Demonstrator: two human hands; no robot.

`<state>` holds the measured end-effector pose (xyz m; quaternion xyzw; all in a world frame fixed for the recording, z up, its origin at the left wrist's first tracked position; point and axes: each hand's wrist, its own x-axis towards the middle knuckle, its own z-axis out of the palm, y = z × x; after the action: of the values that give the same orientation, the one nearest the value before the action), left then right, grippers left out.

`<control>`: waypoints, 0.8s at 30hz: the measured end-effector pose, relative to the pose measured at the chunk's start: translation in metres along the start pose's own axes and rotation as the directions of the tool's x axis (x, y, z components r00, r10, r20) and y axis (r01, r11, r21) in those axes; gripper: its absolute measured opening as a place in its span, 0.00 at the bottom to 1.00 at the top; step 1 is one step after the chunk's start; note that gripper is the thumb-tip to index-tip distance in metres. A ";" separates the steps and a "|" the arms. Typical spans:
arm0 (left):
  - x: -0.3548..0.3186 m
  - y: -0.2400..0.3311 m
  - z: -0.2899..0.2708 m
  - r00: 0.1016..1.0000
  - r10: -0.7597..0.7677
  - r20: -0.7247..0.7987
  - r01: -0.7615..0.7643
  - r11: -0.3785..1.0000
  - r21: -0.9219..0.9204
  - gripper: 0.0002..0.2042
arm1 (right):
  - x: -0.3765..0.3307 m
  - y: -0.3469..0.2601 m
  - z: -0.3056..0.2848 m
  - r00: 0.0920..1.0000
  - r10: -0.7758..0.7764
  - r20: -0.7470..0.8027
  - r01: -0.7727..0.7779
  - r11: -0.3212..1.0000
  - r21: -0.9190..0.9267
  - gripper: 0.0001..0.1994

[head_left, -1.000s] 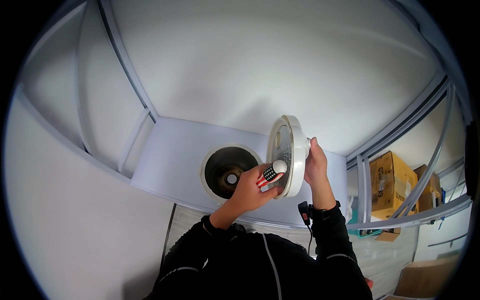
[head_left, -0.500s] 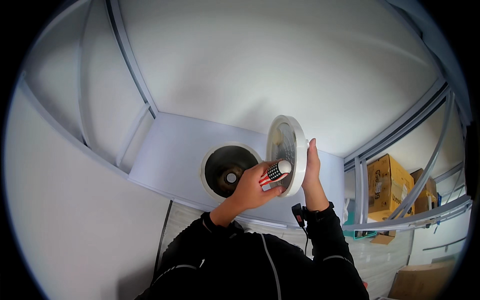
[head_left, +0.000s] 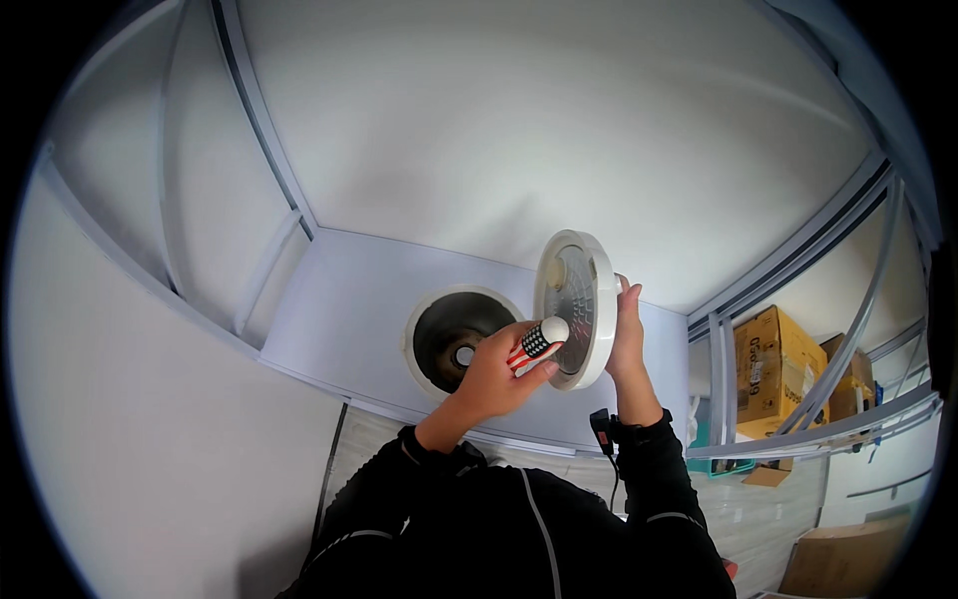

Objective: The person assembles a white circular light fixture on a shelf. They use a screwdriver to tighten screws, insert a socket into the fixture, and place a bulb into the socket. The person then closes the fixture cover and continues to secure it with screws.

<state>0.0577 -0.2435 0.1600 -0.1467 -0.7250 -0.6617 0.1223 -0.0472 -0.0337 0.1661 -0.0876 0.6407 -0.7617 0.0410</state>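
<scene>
My left hand (head_left: pixel 489 379) is closed around a small striped object (head_left: pixel 539 341) with a rounded white end, a black band with white dots and red-and-white stripes. Its far end is hidden, so its kind is unclear. It is in front of the metal inner face of a round white-rimmed lid (head_left: pixel 598 329), which stands tilted on edge. Behind the lid, my right hand (head_left: pixel 627 344) grips it by the outer side, some fingers hidden. To the left is a rice cooker body (head_left: pixel 410 344), uncovered, with a dark interior and a round metal disc at its bottom.
The cooker stands on a pale table (head_left: pixel 339 290) against a white wall. Metal frame posts (head_left: pixel 720 374) rise at the right. Beyond them are cardboard boxes (head_left: pixel 773 364) and a teal crate (head_left: pixel 726 465). A dark plug on a cable (head_left: pixel 602 429) hangs by my right wrist.
My left hand and the striped object have shifted slightly left, with the object's white end moving along the lid's inner face. The lid stays raised in my right hand, turned very slightly.
</scene>
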 end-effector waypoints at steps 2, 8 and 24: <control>-0.002 -0.002 -0.002 1.000 -0.017 -0.024 0.018 1.000 0.017 0.23 | -0.001 -0.002 -0.008 1.000 -0.008 0.025 0.009 1.000 -0.029 0.44; -0.004 -0.017 -0.008 0.992 0.030 -0.120 -0.032 0.999 -0.016 0.18 | -0.003 0.009 -0.022 0.999 -0.039 -0.034 0.039 0.999 -0.021 0.42; -0.013 -0.004 -0.014 0.952 0.144 -0.270 -0.099 0.980 0.173 0.08 | -0.073 -0.051 -0.019 0.857 -0.496 0.140 0.512 0.849 -0.127 0.21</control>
<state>0.0681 -0.2582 0.1532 -0.0855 -0.7400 -0.6076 0.2756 0.0233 0.0061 0.2068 -0.2945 0.6513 -0.6863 -0.1347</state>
